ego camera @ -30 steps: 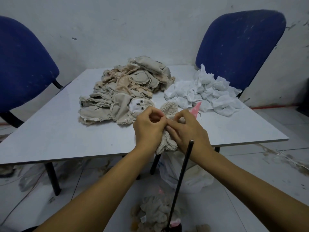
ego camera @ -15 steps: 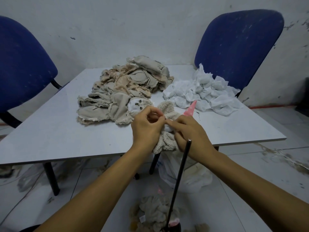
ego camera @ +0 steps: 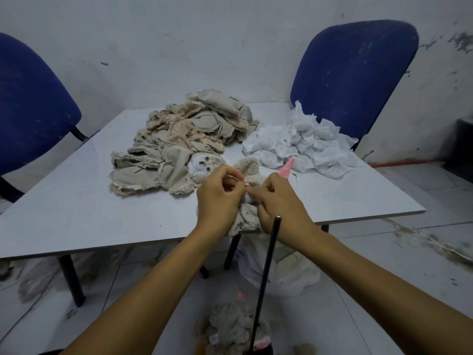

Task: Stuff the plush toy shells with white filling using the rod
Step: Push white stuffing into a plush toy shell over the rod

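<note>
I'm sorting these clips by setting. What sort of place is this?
Probably a small, makeshift toy-stuffing workroom. A heap of beige plush shells and a pile of white filling lie on a plain white table, with blue office chairs against a scuffed wall.

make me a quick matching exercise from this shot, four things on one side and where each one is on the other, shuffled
Things:
1. plush shell
2. black rod
3. white filling
4. pile of empty shells

Places:
A. heaped on the table's right side
B. stands upright below the hands
C. held by both hands
D. heaped at the table's middle

Pairs: 1-C, 2-B, 3-A, 4-D
</note>
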Action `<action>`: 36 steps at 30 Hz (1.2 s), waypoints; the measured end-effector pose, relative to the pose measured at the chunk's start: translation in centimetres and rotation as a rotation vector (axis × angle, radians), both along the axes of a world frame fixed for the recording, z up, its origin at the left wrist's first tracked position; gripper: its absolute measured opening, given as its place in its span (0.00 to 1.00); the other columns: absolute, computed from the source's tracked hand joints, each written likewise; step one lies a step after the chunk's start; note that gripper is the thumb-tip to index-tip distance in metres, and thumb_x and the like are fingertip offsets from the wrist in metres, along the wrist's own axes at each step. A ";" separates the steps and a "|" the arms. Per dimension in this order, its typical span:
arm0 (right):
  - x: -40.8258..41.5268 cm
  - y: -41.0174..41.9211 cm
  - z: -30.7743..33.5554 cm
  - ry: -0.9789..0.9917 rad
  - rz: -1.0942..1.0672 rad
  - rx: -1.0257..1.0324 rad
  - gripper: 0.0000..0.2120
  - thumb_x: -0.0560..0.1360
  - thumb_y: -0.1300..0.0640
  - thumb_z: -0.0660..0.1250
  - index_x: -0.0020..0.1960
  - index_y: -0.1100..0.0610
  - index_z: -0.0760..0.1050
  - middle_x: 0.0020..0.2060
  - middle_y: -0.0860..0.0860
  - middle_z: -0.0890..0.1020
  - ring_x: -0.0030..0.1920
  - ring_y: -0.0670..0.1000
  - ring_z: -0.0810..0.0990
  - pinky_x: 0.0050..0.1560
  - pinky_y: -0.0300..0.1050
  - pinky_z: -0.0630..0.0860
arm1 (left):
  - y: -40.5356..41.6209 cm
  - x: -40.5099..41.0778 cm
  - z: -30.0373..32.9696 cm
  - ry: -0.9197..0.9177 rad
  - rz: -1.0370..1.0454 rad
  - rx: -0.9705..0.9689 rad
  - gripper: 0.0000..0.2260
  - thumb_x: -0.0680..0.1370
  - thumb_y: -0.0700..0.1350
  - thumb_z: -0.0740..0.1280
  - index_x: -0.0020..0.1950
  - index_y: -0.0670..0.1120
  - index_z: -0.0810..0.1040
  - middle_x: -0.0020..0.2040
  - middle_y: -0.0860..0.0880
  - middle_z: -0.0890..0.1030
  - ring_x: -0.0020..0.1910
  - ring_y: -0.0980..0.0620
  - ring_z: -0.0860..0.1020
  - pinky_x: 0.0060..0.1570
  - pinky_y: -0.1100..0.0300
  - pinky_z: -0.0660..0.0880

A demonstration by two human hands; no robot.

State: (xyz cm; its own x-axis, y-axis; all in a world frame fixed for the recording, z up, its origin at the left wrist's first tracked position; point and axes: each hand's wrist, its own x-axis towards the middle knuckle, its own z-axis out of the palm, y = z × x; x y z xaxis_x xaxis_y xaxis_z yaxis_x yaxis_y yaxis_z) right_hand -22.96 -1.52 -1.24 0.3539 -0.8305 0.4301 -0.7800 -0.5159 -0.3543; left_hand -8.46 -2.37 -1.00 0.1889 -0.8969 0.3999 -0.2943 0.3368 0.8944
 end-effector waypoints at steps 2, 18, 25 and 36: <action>-0.2 0.3 0.1 -0.144 0.019 0.043 0.21 0.74 0.66 0.63 0.66 0.54 0.76 0.52 0.50 0.74 0.55 0.51 0.73 0.50 0.41 0.70 | -0.1 -0.1 0.3 -0.051 0.017 0.028 0.07 0.73 0.38 0.69 0.42 0.50 0.77 0.39 0.49 0.80 0.39 0.50 0.79 0.39 0.56 0.75; -1.2 0.4 0.0 -0.250 -0.283 0.049 0.20 0.78 0.49 0.66 0.68 0.48 0.66 0.56 0.53 0.69 0.54 0.54 0.74 0.49 0.49 0.75 | -0.3 -0.5 1.3 -0.313 -0.088 0.272 0.18 0.71 0.44 0.68 0.58 0.56 0.72 0.60 0.49 0.77 0.55 0.46 0.78 0.54 0.46 0.76; -1.4 0.4 2.5 -0.512 0.047 0.236 0.30 0.71 0.59 0.67 0.69 0.37 0.67 0.53 0.48 0.81 0.44 0.50 0.78 0.45 0.44 0.76 | 0.4 -0.7 2.1 -0.011 -0.079 0.163 0.24 0.68 0.35 0.68 0.55 0.60 0.68 0.45 0.49 0.78 0.34 0.55 0.79 0.32 0.56 0.77; 0.8 2.0 4.0 -1.039 0.161 0.227 0.21 0.67 0.65 0.64 0.53 0.45 0.79 0.36 0.50 0.80 0.33 0.49 0.77 0.31 0.44 0.75 | 0.8 1.1 3.2 -0.003 -0.248 0.144 0.21 0.69 0.42 0.67 0.58 0.62 0.75 0.48 0.47 0.82 0.45 0.51 0.82 0.45 0.48 0.81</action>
